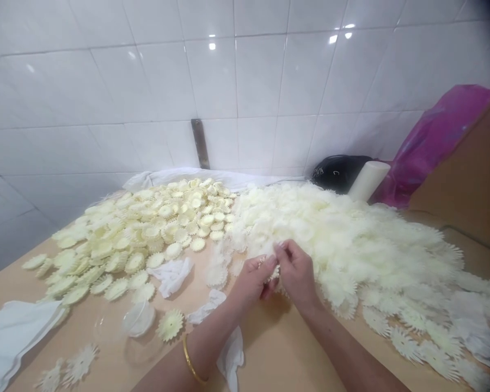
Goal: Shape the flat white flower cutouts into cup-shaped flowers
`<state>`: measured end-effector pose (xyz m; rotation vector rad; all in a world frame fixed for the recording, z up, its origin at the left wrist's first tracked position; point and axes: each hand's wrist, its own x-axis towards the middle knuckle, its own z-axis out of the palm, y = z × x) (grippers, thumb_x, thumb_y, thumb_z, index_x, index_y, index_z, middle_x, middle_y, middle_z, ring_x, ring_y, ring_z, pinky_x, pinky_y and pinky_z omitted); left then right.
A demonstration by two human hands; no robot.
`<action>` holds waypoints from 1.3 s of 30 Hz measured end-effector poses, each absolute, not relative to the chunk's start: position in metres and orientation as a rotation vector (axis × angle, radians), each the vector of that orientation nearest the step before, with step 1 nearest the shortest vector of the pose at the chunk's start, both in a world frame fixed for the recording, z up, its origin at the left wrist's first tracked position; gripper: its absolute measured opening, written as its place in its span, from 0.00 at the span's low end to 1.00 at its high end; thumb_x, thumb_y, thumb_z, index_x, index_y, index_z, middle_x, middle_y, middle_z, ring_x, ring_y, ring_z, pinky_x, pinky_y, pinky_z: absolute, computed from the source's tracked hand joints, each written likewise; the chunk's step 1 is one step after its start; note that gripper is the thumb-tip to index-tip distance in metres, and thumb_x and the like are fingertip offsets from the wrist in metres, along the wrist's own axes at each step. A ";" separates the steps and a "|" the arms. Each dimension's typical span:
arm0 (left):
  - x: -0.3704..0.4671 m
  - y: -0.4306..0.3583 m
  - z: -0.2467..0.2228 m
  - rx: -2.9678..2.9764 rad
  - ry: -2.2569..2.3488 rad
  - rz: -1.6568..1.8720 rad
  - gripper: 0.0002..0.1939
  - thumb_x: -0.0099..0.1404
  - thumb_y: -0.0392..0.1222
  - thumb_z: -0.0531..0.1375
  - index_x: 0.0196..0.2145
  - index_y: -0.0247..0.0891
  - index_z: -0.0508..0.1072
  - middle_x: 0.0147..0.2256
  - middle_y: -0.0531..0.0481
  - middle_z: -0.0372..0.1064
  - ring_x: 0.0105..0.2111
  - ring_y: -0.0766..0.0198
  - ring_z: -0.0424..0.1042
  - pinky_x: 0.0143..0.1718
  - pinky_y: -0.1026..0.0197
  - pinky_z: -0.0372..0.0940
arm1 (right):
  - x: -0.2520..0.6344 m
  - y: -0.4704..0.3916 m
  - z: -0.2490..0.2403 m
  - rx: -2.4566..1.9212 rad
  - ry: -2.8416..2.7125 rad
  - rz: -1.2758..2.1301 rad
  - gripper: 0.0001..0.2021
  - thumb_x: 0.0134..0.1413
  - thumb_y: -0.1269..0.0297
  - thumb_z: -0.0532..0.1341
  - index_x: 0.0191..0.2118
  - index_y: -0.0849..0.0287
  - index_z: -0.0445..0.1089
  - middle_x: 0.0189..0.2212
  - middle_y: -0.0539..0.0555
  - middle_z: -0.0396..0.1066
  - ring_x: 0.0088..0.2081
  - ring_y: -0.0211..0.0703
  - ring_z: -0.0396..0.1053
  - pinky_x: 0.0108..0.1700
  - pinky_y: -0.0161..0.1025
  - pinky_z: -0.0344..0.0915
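Observation:
My left hand and my right hand meet near the middle of the table, fingertips pinched together. Between them is a small pale-yellow notched disc, mostly covered by my fingers. My left fingers close on it; the right thumb and forefinger pinch at its upper edge, and what they grip there is too small to make out. Behind and right of my hands spreads a heap of thin, pale, toothed petal discs. To the left lies a pile of thicker yellow notched discs.
Crumpled white tissues, a small clear round dish and a single yellow disc lie left of my forearms. A white cloth covers the left corner. At the back right stand a white cylinder, a black bag and pink plastic.

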<state>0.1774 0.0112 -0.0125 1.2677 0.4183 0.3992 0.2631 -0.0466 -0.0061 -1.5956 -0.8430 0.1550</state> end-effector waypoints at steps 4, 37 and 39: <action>0.178 0.010 -0.011 1.327 0.426 0.451 0.18 0.57 0.54 0.52 0.22 0.36 0.58 0.13 0.58 0.51 0.13 0.76 0.48 0.15 0.69 0.42 | 0.263 -0.042 -0.008 -1.615 -0.785 0.122 0.13 0.53 0.60 0.51 0.21 0.58 0.53 0.16 0.44 0.51 0.20 0.34 0.51 0.23 0.31 0.51; 0.168 0.019 -0.030 1.174 0.538 0.537 0.16 0.53 0.53 0.56 0.26 0.35 0.63 0.14 0.57 0.57 0.10 0.75 0.52 0.13 0.68 0.47 | 0.280 -0.055 -0.004 -1.609 -1.144 0.042 0.09 0.52 0.65 0.51 0.33 0.59 0.67 0.32 0.54 0.69 0.35 0.44 0.66 0.37 0.39 0.62; 0.168 0.019 -0.031 1.191 0.537 0.542 0.17 0.53 0.54 0.56 0.23 0.35 0.63 0.13 0.57 0.56 0.10 0.74 0.52 0.13 0.67 0.47 | 0.275 -0.056 -0.001 -1.550 -1.152 0.220 0.09 0.52 0.63 0.53 0.34 0.59 0.67 0.31 0.53 0.69 0.34 0.43 0.66 0.37 0.38 0.62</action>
